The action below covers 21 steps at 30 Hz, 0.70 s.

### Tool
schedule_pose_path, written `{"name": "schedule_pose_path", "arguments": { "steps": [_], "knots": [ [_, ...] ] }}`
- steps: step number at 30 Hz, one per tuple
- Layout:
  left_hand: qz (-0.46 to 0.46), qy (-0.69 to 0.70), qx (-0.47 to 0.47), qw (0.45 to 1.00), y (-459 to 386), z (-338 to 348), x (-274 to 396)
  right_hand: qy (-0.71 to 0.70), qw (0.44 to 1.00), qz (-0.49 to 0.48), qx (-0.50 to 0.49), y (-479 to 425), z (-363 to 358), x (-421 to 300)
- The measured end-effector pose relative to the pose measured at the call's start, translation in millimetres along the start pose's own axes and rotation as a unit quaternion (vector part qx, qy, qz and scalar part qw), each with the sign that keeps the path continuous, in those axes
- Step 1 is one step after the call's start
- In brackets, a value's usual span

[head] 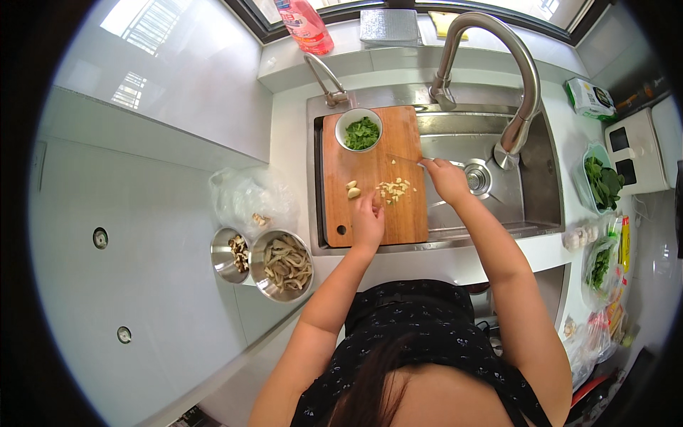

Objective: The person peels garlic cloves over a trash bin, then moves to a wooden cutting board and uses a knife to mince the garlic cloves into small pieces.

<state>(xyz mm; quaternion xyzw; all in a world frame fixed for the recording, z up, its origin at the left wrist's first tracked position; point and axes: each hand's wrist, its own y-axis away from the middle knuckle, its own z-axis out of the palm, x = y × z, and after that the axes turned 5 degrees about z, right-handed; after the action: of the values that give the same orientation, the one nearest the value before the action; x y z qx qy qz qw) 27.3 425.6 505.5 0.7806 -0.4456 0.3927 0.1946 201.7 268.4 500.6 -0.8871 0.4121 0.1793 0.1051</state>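
A wooden cutting board (341, 165) lies over the left part of the sink. My right hand (444, 179) is closed on the handle of a kitchen knife (403, 158), whose thin blade points left above the board. Chopped garlic (394, 189) lies scattered in the middle of the board. My left hand (369, 213) is at the near left edge of these pieces, fingers bent; whether it holds a piece cannot be seen. Two peeled garlic cloves (353, 192) rest just beyond it to the left. A white bowl of chopped green herbs (362, 132) stands at the board's far end.
A steel bowl of mushroom strips (288, 265), a smaller steel bowl (227, 264) and a plastic bag (251, 197) sit left. The tall faucet (525, 107) arches over the steel sink (480, 139). Leafy greens in a container (600, 181) and bagged food (602, 267) stand right.
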Motion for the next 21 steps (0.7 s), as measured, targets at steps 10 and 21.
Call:
{"name": "schedule_pose_path", "arguments": {
  "steps": [10, 21],
  "knots": [
    [0.018, -0.031, 0.027, 0.999, -6.1, 6.0, -11.1, -0.059, 0.993, -0.100, 0.023, 36.2, -6.0, 1.1],
    [0.036, 0.026, 0.088, 0.995, -28.3, -17.1, -9.9, -0.090, 0.990, -0.105, -0.040, 68.7, 4.8, -16.4]
  ]
}}
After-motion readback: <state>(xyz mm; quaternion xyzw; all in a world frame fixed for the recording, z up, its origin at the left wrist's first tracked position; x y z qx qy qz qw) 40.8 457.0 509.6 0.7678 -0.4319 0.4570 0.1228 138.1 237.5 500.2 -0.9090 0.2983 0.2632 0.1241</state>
